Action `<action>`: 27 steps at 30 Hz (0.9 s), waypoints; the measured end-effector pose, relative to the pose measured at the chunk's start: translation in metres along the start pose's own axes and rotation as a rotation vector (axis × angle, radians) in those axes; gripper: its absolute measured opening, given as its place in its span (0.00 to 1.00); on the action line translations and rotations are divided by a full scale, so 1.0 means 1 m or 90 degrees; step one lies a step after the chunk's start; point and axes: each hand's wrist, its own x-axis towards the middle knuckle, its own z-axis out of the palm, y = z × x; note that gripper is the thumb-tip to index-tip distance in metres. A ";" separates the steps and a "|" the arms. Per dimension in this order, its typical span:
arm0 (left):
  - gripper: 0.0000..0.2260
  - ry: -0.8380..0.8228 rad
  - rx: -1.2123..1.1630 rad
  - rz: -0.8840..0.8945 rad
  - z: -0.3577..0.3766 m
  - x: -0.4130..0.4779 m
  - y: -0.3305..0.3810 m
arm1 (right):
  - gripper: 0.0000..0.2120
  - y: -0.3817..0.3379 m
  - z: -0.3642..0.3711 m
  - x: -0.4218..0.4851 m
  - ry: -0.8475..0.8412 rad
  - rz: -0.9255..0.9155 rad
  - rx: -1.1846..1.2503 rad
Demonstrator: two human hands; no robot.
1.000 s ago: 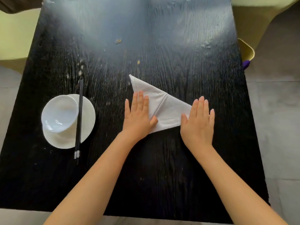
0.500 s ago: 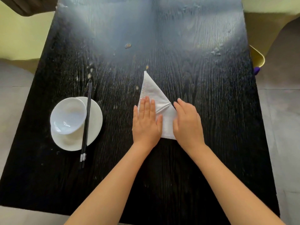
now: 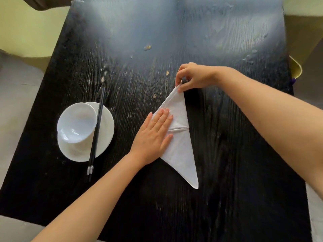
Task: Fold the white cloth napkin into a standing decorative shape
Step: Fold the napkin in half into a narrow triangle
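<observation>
The white cloth napkin (image 3: 180,147) lies flat on the black table (image 3: 227,189), folded into a long narrow kite with one tip pointing away from me and one toward me at the lower right. A crease crosses its middle. My left hand (image 3: 155,137) rests palm down on the napkin's left side, fingers straight and together, covering that edge. My right hand (image 3: 194,77) pinches the far tip between thumb and fingers, and that tip is lifted slightly off the table.
A white bowl (image 3: 76,123) sits on a white plate (image 3: 104,142) at the left of the table, with black chopsticks (image 3: 96,133) laid across the plate. Crumbs and smears dot the far half. A yellow chair edge (image 3: 296,67) shows past the right edge.
The napkin has turned so its long axis runs away from me. My right hand left the napkin's near part and reached to the far tip, pinching it. My left hand stays pressed flat.
</observation>
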 end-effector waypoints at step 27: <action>0.29 0.037 -0.045 -0.224 0.006 0.011 0.026 | 0.16 -0.031 0.064 0.004 0.415 0.101 -0.147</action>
